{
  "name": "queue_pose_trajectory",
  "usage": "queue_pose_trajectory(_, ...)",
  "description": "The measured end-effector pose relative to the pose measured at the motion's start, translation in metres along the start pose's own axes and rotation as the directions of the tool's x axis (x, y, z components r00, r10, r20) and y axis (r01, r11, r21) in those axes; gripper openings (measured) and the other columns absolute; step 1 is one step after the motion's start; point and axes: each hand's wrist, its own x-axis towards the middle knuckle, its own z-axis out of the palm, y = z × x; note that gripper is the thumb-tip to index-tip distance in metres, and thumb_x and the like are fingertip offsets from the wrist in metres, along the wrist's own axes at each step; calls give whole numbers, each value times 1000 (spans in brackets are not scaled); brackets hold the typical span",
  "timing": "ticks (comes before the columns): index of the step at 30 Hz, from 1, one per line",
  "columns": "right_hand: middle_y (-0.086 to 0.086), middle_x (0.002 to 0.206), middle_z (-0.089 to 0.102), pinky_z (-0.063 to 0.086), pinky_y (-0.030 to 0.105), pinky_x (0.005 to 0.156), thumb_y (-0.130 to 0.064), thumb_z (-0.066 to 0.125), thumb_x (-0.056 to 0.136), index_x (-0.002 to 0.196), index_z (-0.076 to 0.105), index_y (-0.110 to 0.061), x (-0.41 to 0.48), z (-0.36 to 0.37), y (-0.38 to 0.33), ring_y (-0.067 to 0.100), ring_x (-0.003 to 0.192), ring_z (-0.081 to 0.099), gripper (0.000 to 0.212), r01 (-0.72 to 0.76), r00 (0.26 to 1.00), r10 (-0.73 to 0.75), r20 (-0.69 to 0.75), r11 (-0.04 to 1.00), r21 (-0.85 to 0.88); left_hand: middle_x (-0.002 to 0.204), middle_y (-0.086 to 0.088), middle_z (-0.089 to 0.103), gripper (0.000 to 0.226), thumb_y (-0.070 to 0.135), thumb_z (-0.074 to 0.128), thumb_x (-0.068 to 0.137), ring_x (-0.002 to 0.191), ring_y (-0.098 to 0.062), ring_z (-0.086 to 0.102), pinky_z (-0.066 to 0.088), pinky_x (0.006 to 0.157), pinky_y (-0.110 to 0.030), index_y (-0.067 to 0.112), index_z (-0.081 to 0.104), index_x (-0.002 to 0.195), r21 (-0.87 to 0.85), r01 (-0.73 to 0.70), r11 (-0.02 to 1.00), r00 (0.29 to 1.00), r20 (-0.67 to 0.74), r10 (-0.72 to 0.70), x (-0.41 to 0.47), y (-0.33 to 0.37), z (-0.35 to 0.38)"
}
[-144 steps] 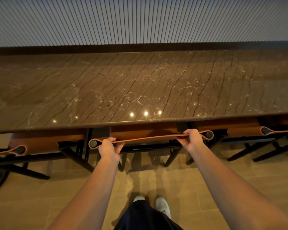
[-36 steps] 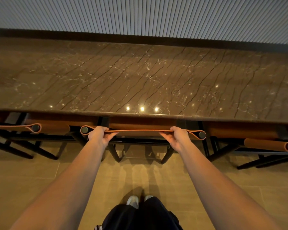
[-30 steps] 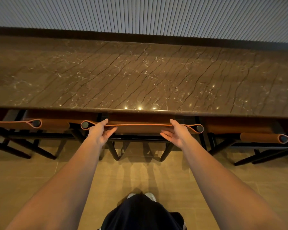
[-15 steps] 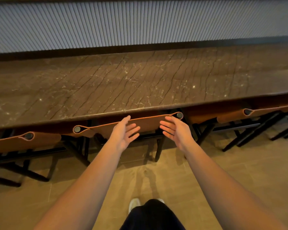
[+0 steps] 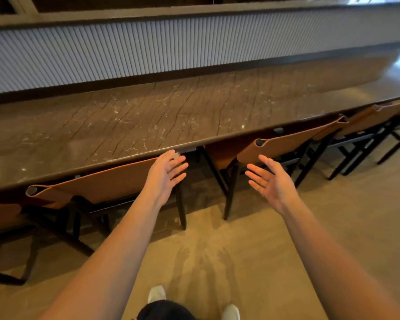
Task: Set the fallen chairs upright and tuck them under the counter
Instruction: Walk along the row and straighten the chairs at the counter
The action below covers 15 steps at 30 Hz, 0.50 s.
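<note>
— Brown stone with thin pale cracks makes up the long tabletop point(image 5: 148, 116). It runs from the left side all the way to the far right. Behind it stands a grey wall of thin ribs point(image 5: 148, 49).

— What is on the ground?

— Tan floor point(image 5: 333, 215), with faint shadows of fingers on it.

— Where are the chairs?

— They all stand up on their dark legs, in a row, with their seats pushed under the tabletop edge. The near chair point(image 5: 102, 185) is on the left. Its brown leather back sits right below the edge. The next chair point(image 5: 284, 144) is to the right of it, with a gap between the two. More chairs point(image 5: 367, 118) go on past that one to the right.

— And the hands?

— Both arms reach out in front of the person. The left hand point(image 5: 165, 175) is spread flat, holding nothing. It lies over the right top corner of the near chair's back. I cannot tell if it touches. The right hand point(image 5: 269, 179) is spread wide too, palm turned to the left, with nothing in it. It floats just below the left end of the next chair's back, not touching.

— Anything smaller?

— Two white shoes point(image 5: 156, 294) peek out at the bottom.
</note>
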Motion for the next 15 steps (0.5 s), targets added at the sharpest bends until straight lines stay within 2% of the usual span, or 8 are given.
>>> queue_pose_trajectory(6, 10, 122, 66, 51, 36, 84, -40, 44, 99, 138, 49, -25, -9, -91, -49, 24, 109, 65, 41, 52, 999, -52, -14, 998, 28, 124, -12, 63, 40, 28, 50, 97, 114, -27, 60, 46, 99, -42, 14, 47, 135, 24, 21, 999, 1000, 20, -21, -7, -56, 96)
queue_pose_trajectory(11, 10, 120, 67, 52, 36, 85, -38, 49, 97, 140, 45, -21, 1, -139, -75, 24, 109, 66, 46, 57, 998, -55, -38, 997, 54, 116, -10, 67, 37, 33, 53, 95, 107, -25, 64, 50, 93, -40, 14, 54, 126, 34, 50, 998, 999, -1, -50, 8, -89, 155)
queue_pose_trajectory(15, 10, 118, 68, 53, 36, 85, -37, 48, 97, 142, 43, -18, 27, -167, -91, 23, 106, 67, 49, 39, 998, -37, -54, 998, 46, 115, -10, 67, 33, 38, 57, 92, 104, -26, 65, 53, 85, -39, 15, 56, 115, 33, 126, 992, 992, -36, -124, 43, -110, 195)
